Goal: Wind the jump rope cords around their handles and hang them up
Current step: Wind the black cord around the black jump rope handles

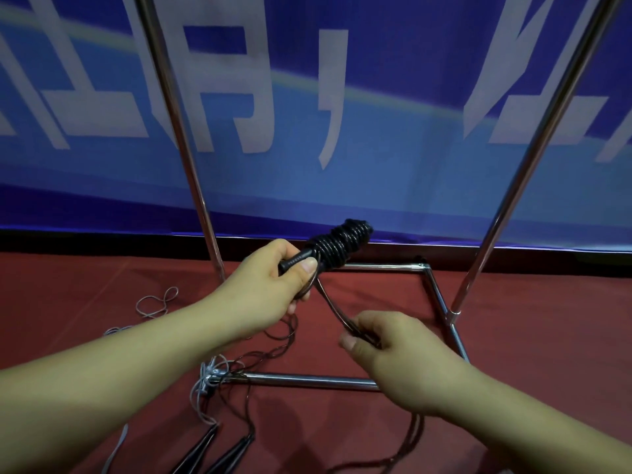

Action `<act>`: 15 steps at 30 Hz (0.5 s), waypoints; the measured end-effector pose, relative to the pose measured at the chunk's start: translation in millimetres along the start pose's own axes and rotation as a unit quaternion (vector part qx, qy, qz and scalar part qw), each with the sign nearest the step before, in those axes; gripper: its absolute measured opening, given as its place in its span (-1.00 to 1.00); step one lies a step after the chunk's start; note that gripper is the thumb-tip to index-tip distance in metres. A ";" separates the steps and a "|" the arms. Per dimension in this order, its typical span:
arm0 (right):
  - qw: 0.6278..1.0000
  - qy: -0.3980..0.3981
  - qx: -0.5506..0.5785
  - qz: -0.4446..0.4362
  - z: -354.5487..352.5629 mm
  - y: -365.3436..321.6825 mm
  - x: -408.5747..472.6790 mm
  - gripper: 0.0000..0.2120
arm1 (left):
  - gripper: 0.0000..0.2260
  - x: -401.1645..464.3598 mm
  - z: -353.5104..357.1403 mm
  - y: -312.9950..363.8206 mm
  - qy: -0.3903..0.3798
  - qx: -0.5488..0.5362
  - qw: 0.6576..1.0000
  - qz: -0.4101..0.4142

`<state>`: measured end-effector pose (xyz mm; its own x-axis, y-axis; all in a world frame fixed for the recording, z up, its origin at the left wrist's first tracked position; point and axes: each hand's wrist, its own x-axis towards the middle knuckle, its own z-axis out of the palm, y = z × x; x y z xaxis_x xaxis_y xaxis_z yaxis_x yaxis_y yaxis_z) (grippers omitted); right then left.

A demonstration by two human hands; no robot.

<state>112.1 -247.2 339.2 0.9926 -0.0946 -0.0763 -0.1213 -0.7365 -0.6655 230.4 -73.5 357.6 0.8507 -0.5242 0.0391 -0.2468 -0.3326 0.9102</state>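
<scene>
The black jump rope handle (301, 260) sits in the left hand (273, 282), whose fingers and thumb curl round its lower end. It is held above the red floor (547, 336), tilted up and away from the person, and its upper part carries a thick coil of black cord (338, 244). From the base of that coil a free run of the cord slants down to the right hand (379, 340), which pinches it between thumb and curled fingers, nearer the person than the handle. The slack falls below that hand and trails over the floor toward the bottom edge of the view.

Below the handle lies the chrome base frame (307, 379) of a rack; its near bar runs under both forearms and its far bar passes just behind the coil. Two upright poles (191, 186) rise left and right of the handle, leaving open room between them. Left of the handle and nearer the person, loose pale cord (155, 304) and thin dark cord tangle over the frame's near-left corner. Two more black handles (219, 455) lie at the bottom edge. A blue banner (393, 148) hangs behind the handle.
</scene>
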 end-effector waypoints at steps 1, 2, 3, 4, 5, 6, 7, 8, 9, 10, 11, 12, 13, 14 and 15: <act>1.000 0.000 -0.013 -0.001 -1.0 -1.9 -0.4 -0.71 | -0.85 1.8 -1.8 -3.4 -0.001 0.005 1.000 -0.007; 1.000 0.004 -0.023 -0.005 -2.1 -3.6 -0.2 -0.71 | -0.85 3.2 -3.7 -7.0 -0.003 0.015 1.000 -0.012; 0.999 0.008 -0.031 -0.006 -4.6 -5.7 0.0 -0.70 | -0.85 4.3 -5.2 -9.8 -0.004 0.029 0.999 -0.014; 0.999 0.014 -0.035 -0.008 -7.7 -7.3 0.5 -0.71 | -0.85 5.2 -6.2 -12.1 -0.005 0.053 0.999 -0.012; 0.999 0.015 -0.041 -0.010 -12.2 -9.9 0.8 -0.73 | -0.86 5.0 -6.8 -13.1 -0.005 0.083 0.997 -0.006; 0.999 0.019 -0.049 -0.015 -17.2 -13.3 1.3 -0.75 | -0.87 4.2 -7.6 -13.5 -0.002 0.117 0.993 0.004; 0.998 0.022 -0.056 -0.023 -23.4 -17.8 2.1 -0.77 | -0.88 2.4 -9.0 -12.6 0.002 0.150 0.989 0.015; 0.997 0.035 -0.057 -0.030 -30.0 -22.0 3.7 -0.79 | -0.89 1.5 -9.6 -11.9 0.003 0.178 0.984 0.025; 0.997 0.053 -0.053 -0.036 -36.9 -26.7 4.9 -0.81 | -0.90 0.3 -11.2 -10.5 0.004 0.200 0.979 0.032; 0.995 0.075 -0.048 -0.043 -43.3 -31.9 5.5 -0.82 | -0.90 -1.4 -13.8 -9.0 0.006 0.214 0.976 0.035; 0.993 0.095 -0.048 -0.052 -50.0 -38.3 4.5 -0.82 | -0.89 -3.4 -17.6 -5.4 0.010 0.219 0.975 0.037; 0.991 0.109 -0.051 -0.060 -56.0 -45.0 2.7 -0.82 | -0.89 -4.8 -20.9 -1.5 0.011 0.218 0.975 0.037; 0.989 0.119 -0.058 -0.066 -60.1 -48.1 1.6 -0.82 | -0.88 -4.2 -22.9 0.8 0.005 0.212 0.976 0.039; 0.987 0.127 -0.070 -0.073 -65.4 -55.6 -3.8 -0.81 | -0.88 -8.2 -26.5 7.1 -0.001 0.205 0.978 0.041; 0.985 0.132 -0.080 -0.080 -68.4 -59.1 -6.9 -0.79 | -0.88 -11.1 -28.2 11.9 -0.014 0.201 0.979 0.043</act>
<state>112.0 -248.9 429.8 0.9653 -0.1237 0.2301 0.0164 -0.8503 -0.5261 231.1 -49.6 379.6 0.8073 -0.5831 0.0913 -0.4839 -0.5653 0.6680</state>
